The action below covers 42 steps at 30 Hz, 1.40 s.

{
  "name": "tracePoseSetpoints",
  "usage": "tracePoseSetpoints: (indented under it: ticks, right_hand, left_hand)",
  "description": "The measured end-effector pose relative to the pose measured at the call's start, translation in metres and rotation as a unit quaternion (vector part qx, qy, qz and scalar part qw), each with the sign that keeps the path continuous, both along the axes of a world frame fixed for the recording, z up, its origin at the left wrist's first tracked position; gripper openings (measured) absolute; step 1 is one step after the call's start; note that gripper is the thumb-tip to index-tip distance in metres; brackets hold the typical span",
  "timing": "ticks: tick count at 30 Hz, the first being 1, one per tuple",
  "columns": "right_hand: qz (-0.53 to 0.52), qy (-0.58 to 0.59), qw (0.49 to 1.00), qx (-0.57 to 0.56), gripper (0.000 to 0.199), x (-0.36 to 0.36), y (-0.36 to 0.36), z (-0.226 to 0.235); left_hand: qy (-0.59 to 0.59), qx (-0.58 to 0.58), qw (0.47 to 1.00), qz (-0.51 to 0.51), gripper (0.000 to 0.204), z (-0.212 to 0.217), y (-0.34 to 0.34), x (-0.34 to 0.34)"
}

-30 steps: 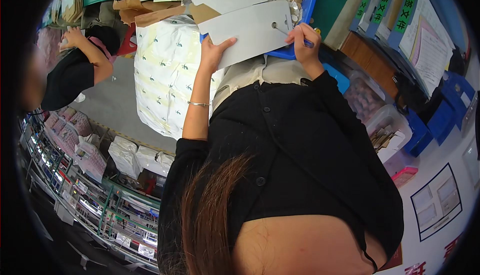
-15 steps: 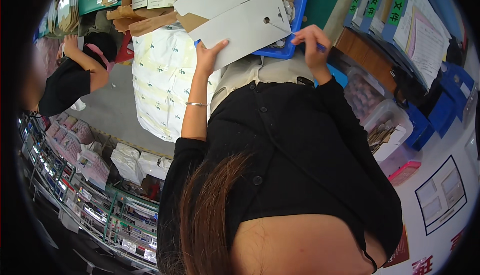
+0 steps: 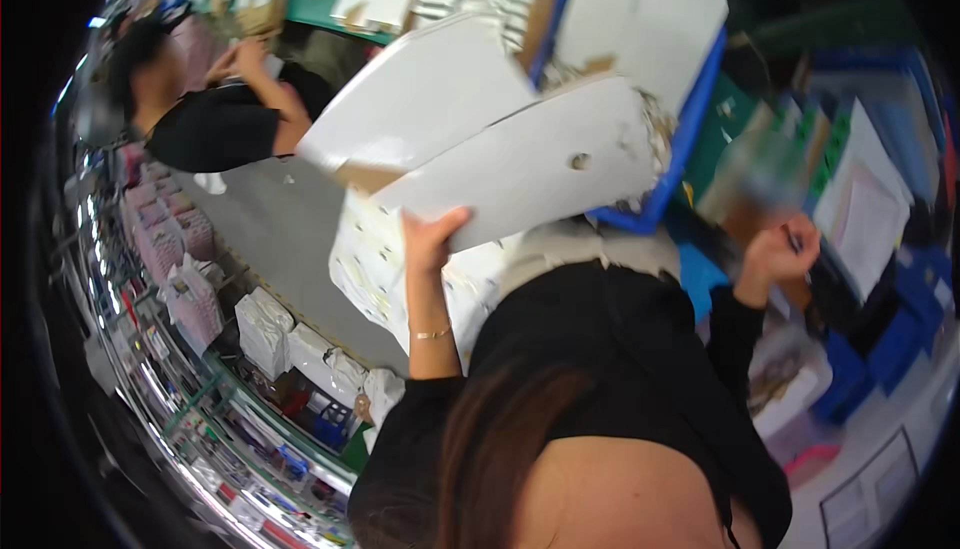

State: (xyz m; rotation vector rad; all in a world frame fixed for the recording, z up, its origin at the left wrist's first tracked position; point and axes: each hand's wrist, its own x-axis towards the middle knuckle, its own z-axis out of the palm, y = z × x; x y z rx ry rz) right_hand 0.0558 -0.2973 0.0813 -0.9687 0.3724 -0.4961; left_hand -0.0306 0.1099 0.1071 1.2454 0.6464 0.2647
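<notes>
My left hand grips the lower edge of a white cardboard sheet, its thumb on top. The sheet has a small round hole near its right end and is tilted up to the right. Above it lies another white panel, with brown board showing between them; whether they are joined I cannot tell. Off to the right, away from the cardboard, my right hand is curled round a slim dark-blue tool, mostly hidden by the fingers. Under the cardboard's right end sits a blue bin with white scraps.
A white printed sack stands below the cardboard. Another person works at the upper left by the green table. Document folders and a clear plastic box are on the right. Shelving fills the lower left.
My right hand has drawn away from the hole in the cardboard, out to the right, still with the slim tool. My left hand keeps its grip. The whole view has shifted.
</notes>
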Motion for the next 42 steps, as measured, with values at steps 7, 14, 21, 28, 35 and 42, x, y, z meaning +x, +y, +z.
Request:
tracePoseSetpoints:
  ticks: [7, 14, 21, 28, 35, 42]
  right_hand:
    - [0.026, 0.012, 0.999, -0.038, 0.038, -0.011, 0.021, 0.014]
    - [-0.017, 0.050, 0.993, -0.101, 0.040, -0.017, 0.047, 0.031]
    - [-0.081, 0.099, 0.985, -0.118, 0.041, -0.026, 0.058, 0.035]
    - [0.029, 0.083, 0.989, -0.119, 0.043, 0.005, 0.082, 0.018]
    - [0.075, 0.078, 0.922, -0.373, 0.041, 0.037, 0.085, 0.014]
    - [0.163, 0.086, 0.892, -0.412, 0.038, 0.031, 0.077, 0.022]
  left_hand:
    - [-0.061, 0.161, 0.940, 0.294, 0.041, -0.034, 0.205, 0.079]
    - [0.116, 0.207, 0.936, 0.259, 0.055, -0.099, 0.259, 0.247]
    - [0.410, 0.345, 0.826, 0.173, 0.085, -0.160, 0.207, 0.308]
    - [0.362, 0.673, 0.572, 0.299, 0.094, -0.170, 0.231, 0.307]
    - [-0.069, 0.367, 0.902, -0.214, 0.050, -0.027, -0.022, 0.248]
    - [0.106, 0.535, 0.806, -0.232, 0.065, -0.154, -0.109, 0.283]
